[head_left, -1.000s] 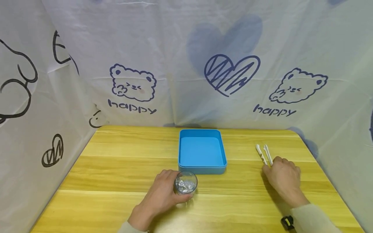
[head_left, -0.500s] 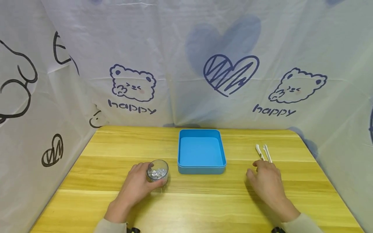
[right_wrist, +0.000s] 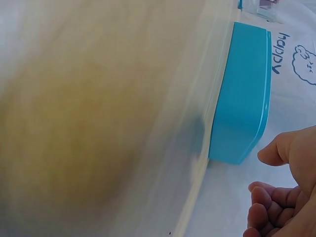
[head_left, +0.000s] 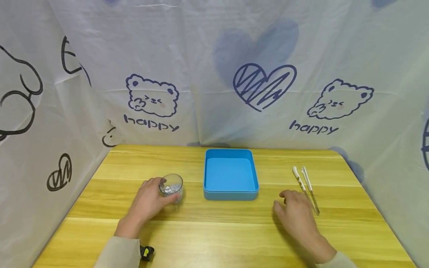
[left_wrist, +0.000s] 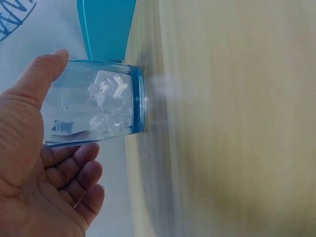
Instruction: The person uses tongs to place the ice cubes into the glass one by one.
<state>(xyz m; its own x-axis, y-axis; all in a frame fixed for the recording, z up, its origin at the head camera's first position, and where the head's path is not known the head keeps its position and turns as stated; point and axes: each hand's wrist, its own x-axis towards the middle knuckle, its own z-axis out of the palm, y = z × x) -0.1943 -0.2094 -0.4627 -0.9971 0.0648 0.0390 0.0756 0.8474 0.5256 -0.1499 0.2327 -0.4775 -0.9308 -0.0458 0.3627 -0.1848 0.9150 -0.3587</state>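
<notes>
My left hand (head_left: 144, 203) holds a clear drinking glass (left_wrist: 69, 106) upright, thumb on one side and fingers on the other. Clear chunks like ice cubes (left_wrist: 106, 89) lie in its bottom. The glass's base is at the tabletop in the left wrist view. Over the right part of the table, my right hand (head_left: 298, 214) has loosely bent fingers and nothing between them. Just right of it lie tongs (head_left: 309, 182) with white tips pointing away and thin metal arms meeting at the near end; the hand partly overlaps them in the head view.
A square blue box (head_left: 231, 195) without a lid stands at the back middle of the wooden table (head_left: 218, 238), between the hands. White cloth (head_left: 207, 74) with blue drawings hangs behind the table and along both sides.
The left hand has carried the glass leftward and slightly back, away from the blue box. My right hand has come off the tongs and shifted left, leaving them on the table.
</notes>
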